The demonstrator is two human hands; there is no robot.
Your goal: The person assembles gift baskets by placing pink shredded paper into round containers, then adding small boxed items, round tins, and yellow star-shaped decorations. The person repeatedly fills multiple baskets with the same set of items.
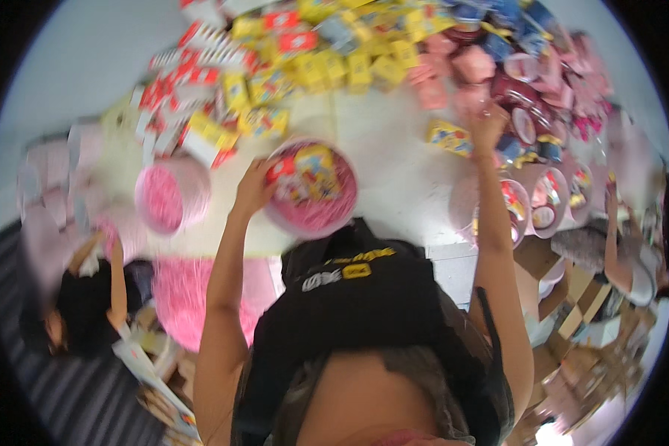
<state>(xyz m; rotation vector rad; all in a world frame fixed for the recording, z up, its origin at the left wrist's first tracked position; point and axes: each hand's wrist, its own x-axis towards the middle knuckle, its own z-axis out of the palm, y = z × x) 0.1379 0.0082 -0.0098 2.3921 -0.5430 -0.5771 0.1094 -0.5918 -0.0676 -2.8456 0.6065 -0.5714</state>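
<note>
Black sleeveless top [364,312], yellow and white print across the chest. Both forearms bare, no sleeves, left hand [251,189] and right hand [487,123] ungloved.

The round pink box [312,189] holds fluffy shredded paper and glossy packets, on a smooth, matt white table [394,160].
</note>
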